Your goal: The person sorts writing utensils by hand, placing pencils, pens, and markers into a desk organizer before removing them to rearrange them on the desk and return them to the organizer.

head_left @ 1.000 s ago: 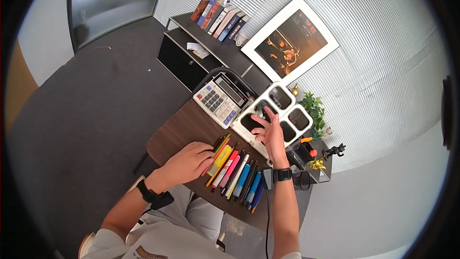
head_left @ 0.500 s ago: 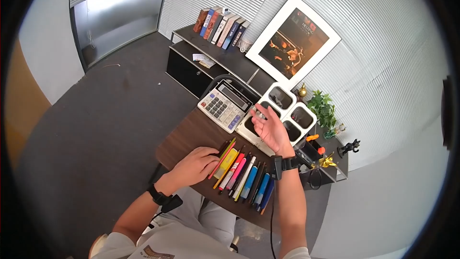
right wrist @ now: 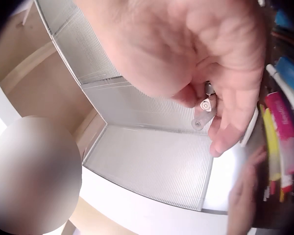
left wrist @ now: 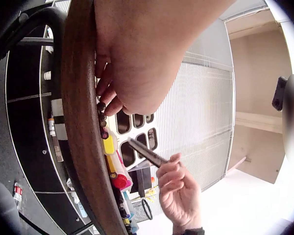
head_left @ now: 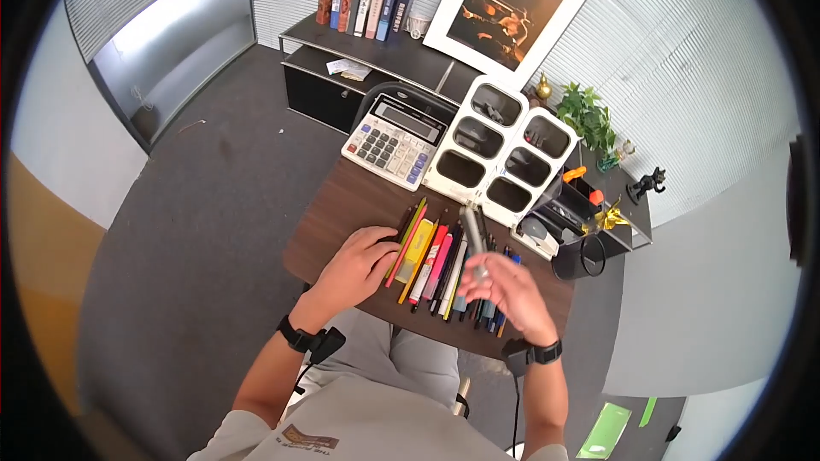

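Bright light, strong glare on the frosted pane [head_left: 178,49], fisheye-curved edges, black corners.

The table [head_left: 337,213] is looked down on by the head camera from above its near edge. By the left wrist camera, turned sideways, the left hand [left wrist: 139,63] is viewed closely, low beside the table's edge; by the right, tilted, the right hand [right wrist: 210,54] is. Pens [head_left: 438,265] are shared by all three.

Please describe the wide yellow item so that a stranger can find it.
On the brown table, find the row of pens and pencils. Near the left hand, the yellow item lies between a reddish pencil and an orange one. It is the row's widest piece.
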A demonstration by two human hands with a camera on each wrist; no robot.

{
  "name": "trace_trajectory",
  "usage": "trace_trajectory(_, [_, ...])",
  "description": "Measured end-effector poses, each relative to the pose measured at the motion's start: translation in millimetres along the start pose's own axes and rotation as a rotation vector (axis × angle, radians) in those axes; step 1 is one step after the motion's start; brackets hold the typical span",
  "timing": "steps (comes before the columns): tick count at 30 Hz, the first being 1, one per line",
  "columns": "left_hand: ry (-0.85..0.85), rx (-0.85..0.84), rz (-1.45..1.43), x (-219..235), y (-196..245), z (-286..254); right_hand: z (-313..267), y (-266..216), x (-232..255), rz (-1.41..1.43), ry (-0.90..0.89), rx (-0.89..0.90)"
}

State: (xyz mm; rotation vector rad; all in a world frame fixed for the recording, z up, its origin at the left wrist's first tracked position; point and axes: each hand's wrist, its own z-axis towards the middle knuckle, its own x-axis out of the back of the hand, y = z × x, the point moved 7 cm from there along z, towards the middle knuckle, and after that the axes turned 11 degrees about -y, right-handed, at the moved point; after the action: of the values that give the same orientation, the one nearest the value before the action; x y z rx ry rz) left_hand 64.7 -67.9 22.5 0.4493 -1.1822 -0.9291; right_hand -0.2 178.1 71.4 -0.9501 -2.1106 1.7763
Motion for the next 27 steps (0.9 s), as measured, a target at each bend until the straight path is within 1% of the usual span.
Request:
trace_trajectory(1, [-0.006, -0.001, 0.010, -0.5, 0.5, 0.1, -6.9, 14.3, -4.0, -0.027, 0.011, -0.054])
trace_trajectory(3, [-0.022, -0.005, 0.027, 0.3, 1.9, 0.8, -12.4, 36.4, -11.6, -0.064, -0.006, -0.055])
trace_trajectory(6, [-0.043, -0.007, 0.033, 1.2, 3.5, 3.9, -16.8, 57.1, -19.9, -0.123, -0.015, -0.034])
trace_trajectory(9, [-0.052, 0.007, 0.027, -1.2, 0.9, 2.7, -24.8, 46.6, -28.3, -0.162, 0.107, -0.067])
trace_trajectory(12, [-0.058, 0.011, 0.031, -2.8, -0.7, 2.6, -31.9, 37.1, -26.6, -0.399, 0.145, -0.257])
trace_trajectory(15, [-0.067, 0.011, 0.049, -3.2, 2.8, 3.5, -29.6, 38.6, -25.1, -0.467, 0.197, -0.055])
trace_trajectory(16, [-0.075, 0.015, 0.058, -3.4, 2.8, 4.2, -31.4, 35.5, -23.6, -0.528, 0.213, -0.060])
trace_trajectory(19, [-0.090, 0.028, 0.064, -4.6, 1.7, 3.8, -40.6, 30.9, -19.0, -0.675, 0.303, 0.059])
trace_trajectory(22, [-0.093, 0.024, 0.077, -5.1, 1.4, 3.9, -53.9, 27.9, -16.3, -0.665, 0.411, 0.085])
trace_trajectory(25, [-0.105, 0.032, 0.087, -5.5, 2.9, 4.7, -64.2, 27.3, -16.0, -0.728, 0.466, 0.055])
trace_trajectory(26, [-0.105, 0.029, 0.088, -6.0, 2.8, 4.7, -67.7, 24.4, -17.9, -0.765, 0.496, 0.095])
trace_trajectory(27, [-0.105, 0.024, 0.090, -6.5, 2.7, 5.8, -69.6, 25.8, -17.4, -0.761, 0.504, 0.099])
